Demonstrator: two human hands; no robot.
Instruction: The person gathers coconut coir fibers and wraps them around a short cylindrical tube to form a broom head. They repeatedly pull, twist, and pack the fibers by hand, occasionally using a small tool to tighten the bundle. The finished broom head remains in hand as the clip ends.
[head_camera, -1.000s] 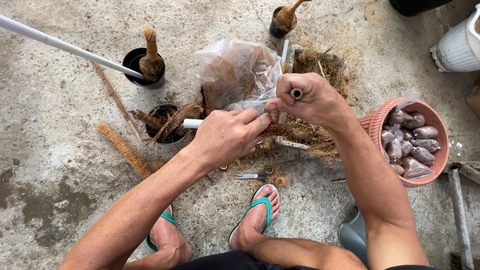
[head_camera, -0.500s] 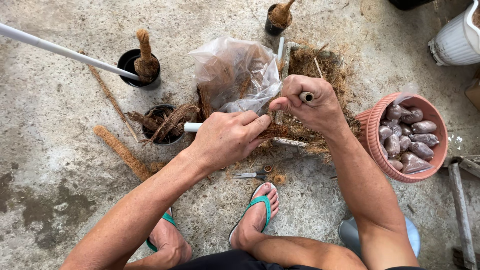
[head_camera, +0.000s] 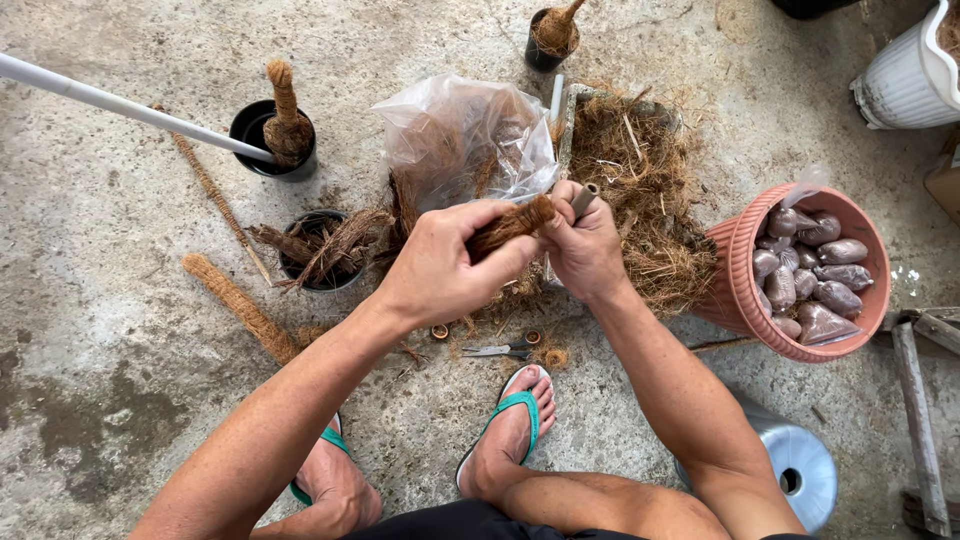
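Note:
My left hand (head_camera: 440, 262) grips a brown wad of coconut fibre (head_camera: 510, 226) and presses it against a thin pipe. My right hand (head_camera: 585, 245) is closed around that grey pipe (head_camera: 583, 200), whose open end pokes out above the fist. Both hands meet above a heap of loose fibre (head_camera: 640, 190). Just behind them lies a clear plastic bag (head_camera: 465, 135) with more fibre inside. Scissors (head_camera: 500, 350) lie on the concrete below my hands, near my foot in a green sandal (head_camera: 515, 425).
Black pots hold fibre-wrapped poles (head_camera: 285, 125) at left and far centre (head_camera: 553, 30); another pot (head_camera: 320, 250) holds loose fibre. A wrapped pole (head_camera: 240, 305) lies on the floor. A long white pipe (head_camera: 120, 105) crosses upper left. A pink basket (head_camera: 735, 290) of filled bags stands right.
My hands have come together: the right hand moved left toward the left one, and the left hand now holds a wad of fibre against the pipe.

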